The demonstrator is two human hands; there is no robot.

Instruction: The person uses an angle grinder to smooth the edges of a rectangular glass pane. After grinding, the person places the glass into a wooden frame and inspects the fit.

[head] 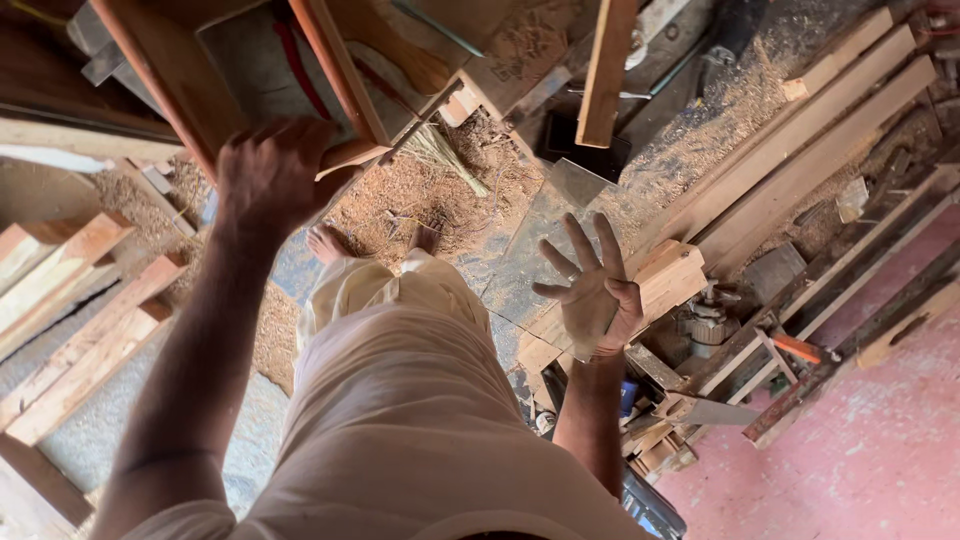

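Head view: the left hand (268, 178) is clenched around the end of a reddish wooden frame (340, 80), which is held raised above the sawdust-covered floor (420, 190). The right hand (592, 290) hangs released, fingers spread, gripping nothing, above a stack of timber blocks (672, 275). Long planks (800, 150) lie to the right. Bare feet (330, 243) stand on the floor.

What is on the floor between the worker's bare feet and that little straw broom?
In the head view, only loose sawdust covers the floor between the bare feet and the straw broom; nothing else lies there.
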